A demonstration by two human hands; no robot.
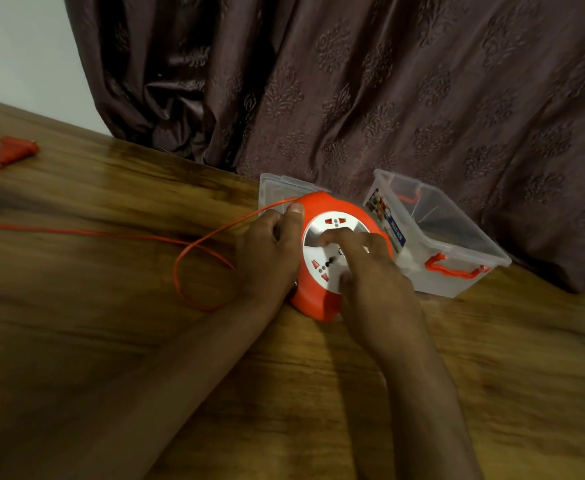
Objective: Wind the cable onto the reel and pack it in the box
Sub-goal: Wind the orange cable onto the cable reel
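The reel (336, 258) lies flat on the desk (111, 341) near its far edge, just beside the open clear box (457, 244) and its lid (277, 188). The left hand (270, 251) clamps its fingers on the reel's rim; the right hand (370, 271) presses bent fingers on the white socket face. The cable (111, 233) trails loose toward the plug (16, 150) at the far left corner. Best to turn the face steadily, keeping the rim braced and the cable feeding in without kinks.

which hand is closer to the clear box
Right. The right hand lies on the reel's white face, just beside the clear box. The left hand grips the reel's far side, away from the box.
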